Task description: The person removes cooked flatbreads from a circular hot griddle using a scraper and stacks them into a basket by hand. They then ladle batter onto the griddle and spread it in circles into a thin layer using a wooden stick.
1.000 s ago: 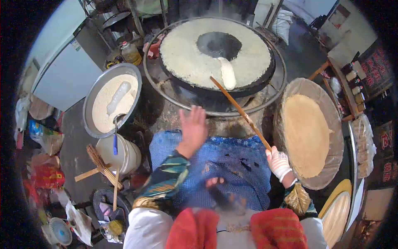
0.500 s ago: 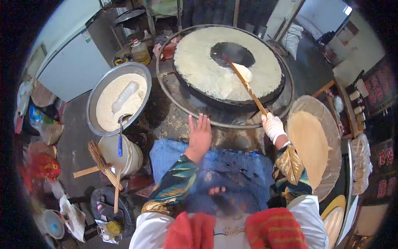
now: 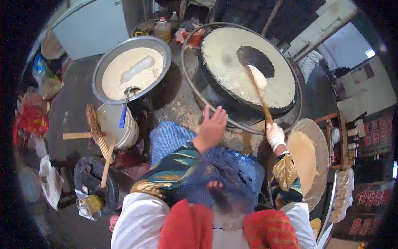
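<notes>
A pale layer of batter covers the round griddle, leaving a dark bare patch in the middle. My right hand, in a white glove, is closed round the lower end of a wooden stick. The stick's far end reaches the bare patch, and a lump of pale batter or dough lies beside it. My left hand is bare, its fingers spread, close to the metal ring around the griddle. Whether its fingertips touch the ring I cannot tell.
On the left, a metal bowl holds batter, a clear bottle-like thing and a blue-handled ladle. Below stand a white bucket and a straw brush. At right, a lined basket holds thin tan flatbread.
The head view has turned, so the griddle sits further right and the bowl higher. My left hand has moved right along the ring. The right hand keeps hold of the stick.
</notes>
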Demonstrator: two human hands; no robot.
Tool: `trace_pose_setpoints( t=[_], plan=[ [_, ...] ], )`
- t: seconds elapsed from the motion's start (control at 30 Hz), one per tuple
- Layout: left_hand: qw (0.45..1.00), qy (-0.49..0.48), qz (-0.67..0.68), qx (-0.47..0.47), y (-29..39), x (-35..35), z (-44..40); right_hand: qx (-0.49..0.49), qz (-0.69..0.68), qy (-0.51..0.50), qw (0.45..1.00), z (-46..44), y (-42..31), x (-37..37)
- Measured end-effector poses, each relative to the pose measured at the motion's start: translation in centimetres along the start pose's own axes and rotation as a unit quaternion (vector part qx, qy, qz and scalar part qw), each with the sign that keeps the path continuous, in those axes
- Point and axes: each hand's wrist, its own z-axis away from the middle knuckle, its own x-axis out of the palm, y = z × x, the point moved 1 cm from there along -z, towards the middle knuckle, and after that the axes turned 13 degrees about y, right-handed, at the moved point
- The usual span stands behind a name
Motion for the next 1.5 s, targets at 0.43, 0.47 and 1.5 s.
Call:
trace_pose_setpoints(
  t=[0.43, 0.47, 1.5],
  plan=[
    [0.995, -0.039, -0.086, 0.036, -4.5, 0.6, 0.5, 0.038, -0.005, -0.005, 0.999, -0.1, 1.8, 1.3],
    [0.995, -0.043, -0.085, 0.038, -5.0, 0.3, 0.4, 0.018, 0.008, 0.026, 0.999, -0.8, 1.8, 0.5],
    [0.981, -0.153, -0.099, 0.065, 2.1, 0.8, -0.1, 0.019, 0.006, 0.002, 1.0, -4.5, 0.3, 0.2]
  ],
)
